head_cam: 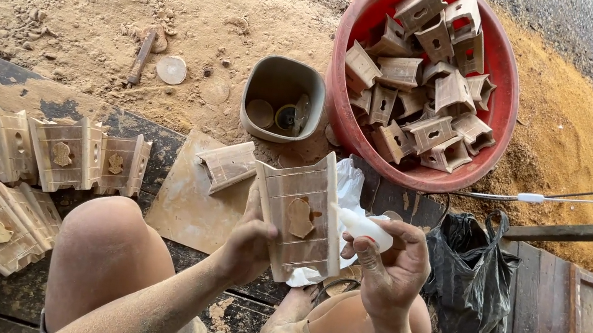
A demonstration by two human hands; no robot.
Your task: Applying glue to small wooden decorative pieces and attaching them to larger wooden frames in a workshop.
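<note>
A carved wooden piece [299, 215], a flat slab with raised side rails and a small leaf-shaped inlay at its middle, is held upright by the left hand [248, 243], which is closed around its lower left edge, thumb on the face. Just to the right of it, a small white squeeze bottle [365, 226] is gripped by the right hand [394, 271], fingers curled about its body and its nozzle pointed toward the inlay; whether the tip touches the wood cannot be told.

The piece is judged to be light and stiff, with a dusty, dry surface that should not slip; the thin rails and the small inlay look like its weakest parts, so it is best taken by the long outer edges, as it is now. The bottle is judged soft-walled and light, to be held around its middle.

Behind the held piece a crumpled white bag [350, 189] is seen, and right of the right hand a black plastic bag [472, 284] lies slumped on the planks. No label or sign can be made out on either.

Beyond the hands stand a grey tub [282, 87] holding round lids and a red basin [505, 87] heaped with similar wooden parts. Left of the left hand, finished pieces [62, 153] with inlays are laid in rows.
</note>
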